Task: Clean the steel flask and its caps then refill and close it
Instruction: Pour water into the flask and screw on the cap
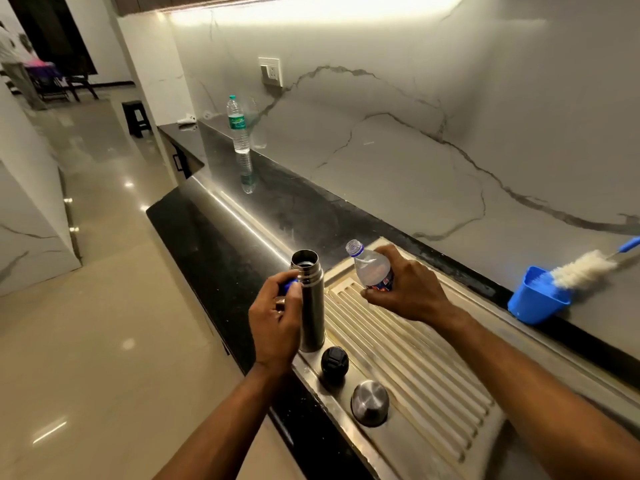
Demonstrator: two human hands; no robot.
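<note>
Steel flask point(311, 299), one, stands uncapped on the drainboard point(408, 368). Left hand point(275, 323) fingers grip it and one blue cap point(289, 286); right hand point(412, 292) fingers grip one open bottle point(370, 268) at 2 o'clock. Two caps point(334, 364) point(370, 402) lie at 5 o'clock; a second bottle point(238, 124) stands at 11 o'clock on the worktop point(214, 237).

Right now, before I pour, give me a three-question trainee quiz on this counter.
1. True or false: the flask is capped.
2. What does the right hand hold? A) brush B) bottle C) steel cap
3. Fill in: the black cap and steel cap lie on the ____.

Key: 1 false, its mouth is open beside the left hand. 2 B, the uncapped bottle. 3 drainboard.
</note>
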